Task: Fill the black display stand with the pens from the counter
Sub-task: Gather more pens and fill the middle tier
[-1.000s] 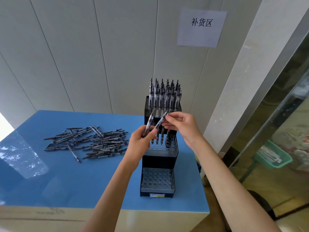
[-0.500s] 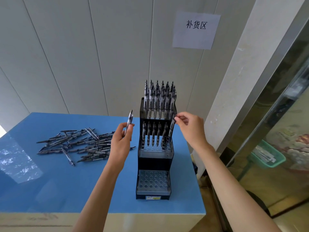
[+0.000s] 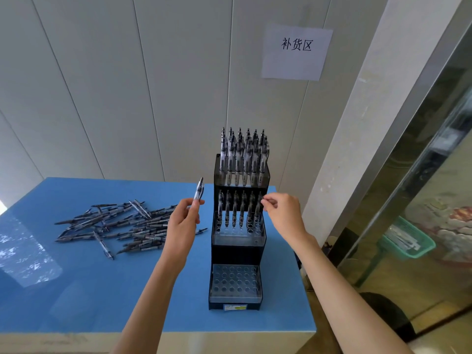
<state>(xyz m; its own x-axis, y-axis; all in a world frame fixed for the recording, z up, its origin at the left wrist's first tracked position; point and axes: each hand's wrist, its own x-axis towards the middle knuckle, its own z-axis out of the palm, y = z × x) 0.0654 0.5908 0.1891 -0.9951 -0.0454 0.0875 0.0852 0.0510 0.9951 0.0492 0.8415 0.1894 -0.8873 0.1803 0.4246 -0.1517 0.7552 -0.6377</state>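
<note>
The black display stand (image 3: 237,251) stands near the counter's (image 3: 76,290) right edge, its top tier full of upright pens, its middle tier holding one back row, its bottom tier bare. The left hand (image 3: 182,226) grips a single pen (image 3: 198,191) upright just left of the stand, while the right hand (image 3: 283,215) pinches the rightmost pen (image 3: 258,209) of the middle row. The loose pens (image 3: 120,226) lie heaped toward the counter's back left.
</note>
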